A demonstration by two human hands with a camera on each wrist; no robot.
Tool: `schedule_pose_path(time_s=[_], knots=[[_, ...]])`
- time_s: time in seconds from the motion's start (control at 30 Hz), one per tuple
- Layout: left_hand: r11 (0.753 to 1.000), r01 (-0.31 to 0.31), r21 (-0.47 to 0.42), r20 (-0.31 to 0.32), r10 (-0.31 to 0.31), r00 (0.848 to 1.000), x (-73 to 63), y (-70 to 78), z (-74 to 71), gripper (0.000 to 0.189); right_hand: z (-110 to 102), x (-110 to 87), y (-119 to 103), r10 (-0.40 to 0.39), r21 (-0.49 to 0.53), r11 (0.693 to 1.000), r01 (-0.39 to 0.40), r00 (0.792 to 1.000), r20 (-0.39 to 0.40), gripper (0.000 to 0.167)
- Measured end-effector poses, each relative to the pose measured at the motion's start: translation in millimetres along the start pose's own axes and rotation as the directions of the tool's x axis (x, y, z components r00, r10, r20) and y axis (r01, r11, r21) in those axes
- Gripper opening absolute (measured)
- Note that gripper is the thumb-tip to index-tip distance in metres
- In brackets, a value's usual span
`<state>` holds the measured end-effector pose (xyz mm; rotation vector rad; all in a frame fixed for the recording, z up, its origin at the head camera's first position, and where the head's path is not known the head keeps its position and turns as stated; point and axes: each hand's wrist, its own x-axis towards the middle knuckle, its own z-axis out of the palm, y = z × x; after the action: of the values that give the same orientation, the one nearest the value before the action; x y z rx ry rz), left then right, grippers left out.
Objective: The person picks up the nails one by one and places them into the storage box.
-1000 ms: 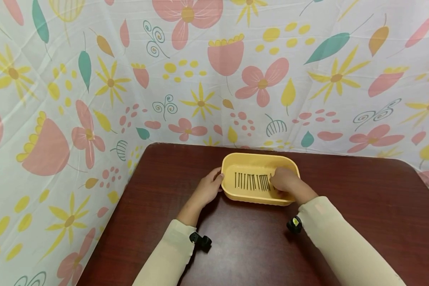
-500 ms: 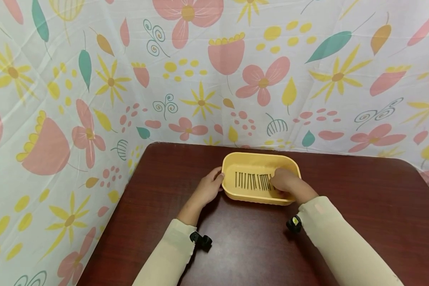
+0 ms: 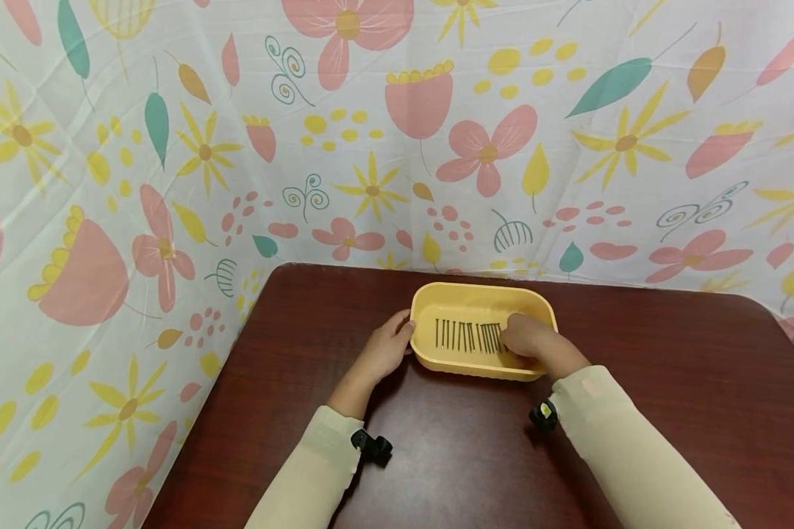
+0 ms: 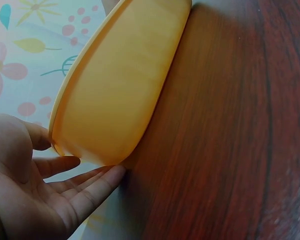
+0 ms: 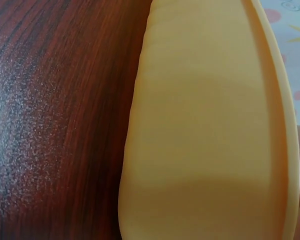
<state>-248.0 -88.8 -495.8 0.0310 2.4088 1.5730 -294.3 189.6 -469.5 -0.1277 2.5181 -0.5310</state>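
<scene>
A yellow oblong plastic tray (image 3: 481, 366) with rounded corners stands on the table. On its floor, several thin dark nails (image 3: 459, 336) lie side by side in a row. My left hand (image 3: 385, 345) holds the tray's left end; in the left wrist view its thumb is at the rim and the other fingers reach along the outer wall. My right hand (image 3: 529, 336) is down inside the tray, its fingertips at the right end of the nail row. Whether it pinches a nail I cannot tell. In the right wrist view, the tray's near wall (image 5: 205, 125) hides those fingers.
The dark reddish-brown wooden table (image 3: 450, 455) extends around the tray. A white cloth with printed flowers (image 3: 370, 147) hangs behind the table and along its left side. Small black wrist cameras (image 3: 372, 446) are worn at both sleeve cuffs.
</scene>
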Motion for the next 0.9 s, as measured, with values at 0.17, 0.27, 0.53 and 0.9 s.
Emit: schedule_pose_path(time_s=[0.17, 0.27, 0.53, 0.9], knots=[[1.0, -0.008, -0.014, -0.003, 0.008, 1.0, -0.4, 0.0, 1.1, 0.051, 2.6, -1.8, -0.3, -0.015, -0.012, 1.0, 0.015, 1.0, -0.013, 0.025], [1.0, -0.015, -0.023, 0.0, 0.015, 1.0, -0.2, -1.0, 1.6, 0.05, 3.3, -2.4, -1.1, -0.017, -0.011, 1.0, 0.017, 1.0, -0.019, 0.026], [0.999, -0.022, -0.025, 0.007, 0.022, 1.0, 2.8, -4.3, 2.2, 0.05, 2.0, -4.6, -4.1, -0.037, -0.026, 0.999, 0.036, 0.999, -0.012, 0.03], [0.998, -0.03, -0.046, -0.01, 0.03, 1.0, 2.7, -11.4, 2.8, 0.051, 6.4, -14.8, -7.5, -0.081, -0.083, 0.994, 0.072, 0.99, -0.117, 0.027]])
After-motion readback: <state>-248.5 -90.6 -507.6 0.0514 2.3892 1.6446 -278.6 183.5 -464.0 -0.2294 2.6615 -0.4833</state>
